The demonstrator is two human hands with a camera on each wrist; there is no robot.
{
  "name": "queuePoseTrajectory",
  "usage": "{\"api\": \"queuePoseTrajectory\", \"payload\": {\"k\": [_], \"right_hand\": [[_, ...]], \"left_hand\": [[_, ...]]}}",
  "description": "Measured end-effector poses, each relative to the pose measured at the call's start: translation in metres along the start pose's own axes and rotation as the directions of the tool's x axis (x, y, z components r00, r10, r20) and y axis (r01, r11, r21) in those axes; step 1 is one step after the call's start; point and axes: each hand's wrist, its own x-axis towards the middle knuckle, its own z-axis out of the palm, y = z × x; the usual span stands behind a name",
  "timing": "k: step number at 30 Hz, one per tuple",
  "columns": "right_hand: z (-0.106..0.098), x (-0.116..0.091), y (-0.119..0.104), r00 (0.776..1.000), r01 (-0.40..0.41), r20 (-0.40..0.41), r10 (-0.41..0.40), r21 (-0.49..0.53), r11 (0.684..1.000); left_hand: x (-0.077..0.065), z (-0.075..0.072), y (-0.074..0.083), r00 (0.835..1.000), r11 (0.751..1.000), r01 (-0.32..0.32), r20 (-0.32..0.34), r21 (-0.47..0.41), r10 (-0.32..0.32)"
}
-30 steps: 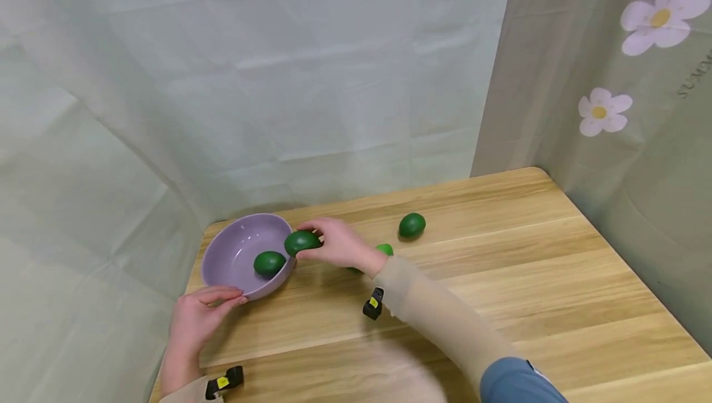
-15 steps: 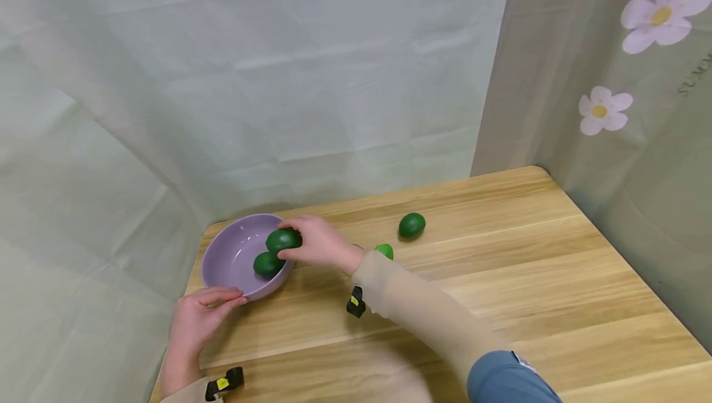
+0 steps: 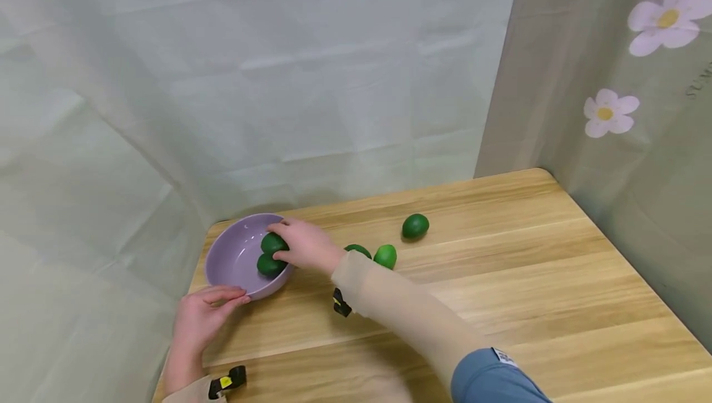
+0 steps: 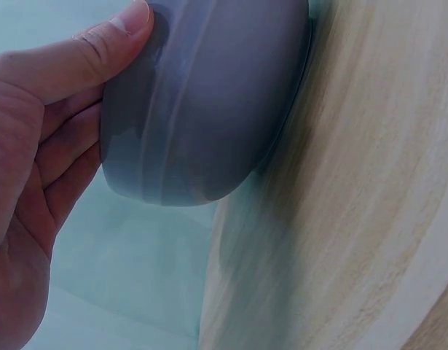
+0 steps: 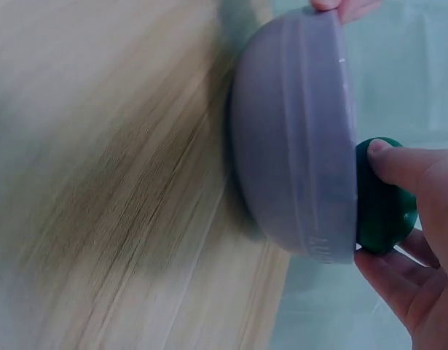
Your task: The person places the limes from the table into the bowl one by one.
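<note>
A glossy purple bowl (image 3: 232,262) stands at the table's left end. My left hand (image 3: 201,319) pinches its near rim; in the left wrist view the thumb lies on the outer wall of the bowl (image 4: 209,102). Over the bowl's right side, my right hand (image 3: 308,245) grips a dark green avocado (image 3: 272,243) between thumb and fingers. Right below it, a second avocado (image 3: 269,266) lies inside the bowl. The right wrist view shows the gripped avocado (image 5: 380,211) at the rim, partly behind the bowl wall.
Right of the bowl, the right forearm partly covers another avocado (image 3: 358,250). Beside that lies a bright green lime-like fruit (image 3: 385,256). One more avocado (image 3: 415,226) sits farther back on the wooden table (image 3: 528,267). Fabric curtains (image 3: 334,81) hang around the table.
My right hand has carried its avocado leftward from the bowl's right rim to inside, down beside the other avocado. The left hand stays on the rim. More of the fruit behind the right arm shows.
</note>
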Motion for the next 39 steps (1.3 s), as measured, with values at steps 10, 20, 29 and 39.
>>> {"api": "queuePoseTrajectory", "payload": {"k": [10, 20, 29, 39], "right_hand": [[0.009, 0.012, -0.006, 0.999, 0.04, -0.004, -0.041, -0.154, 0.987], [0.014, 0.017, -0.002, 0.999, 0.034, -0.019, -0.04, -0.228, 0.973], [0.012, 0.024, 0.005, 0.999, 0.046, -0.004, -0.05, -0.307, 0.951], [0.019, 0.027, 0.011, 0.996, 0.045, 0.086, -0.011, -0.41, 0.911]], "left_hand": [[-0.005, -0.001, 0.001, 1.0, 0.999, 0.025, -0.001, 0.023, -0.025], [-0.004, 0.0, 0.008, 1.0, 0.998, 0.027, 0.015, 0.053, -0.027], [-0.004, 0.006, 0.012, 0.999, 0.998, 0.036, 0.025, 0.043, -0.037], [-0.006, 0.012, 0.023, 0.997, 0.996, 0.059, 0.053, 0.064, -0.063]]}}
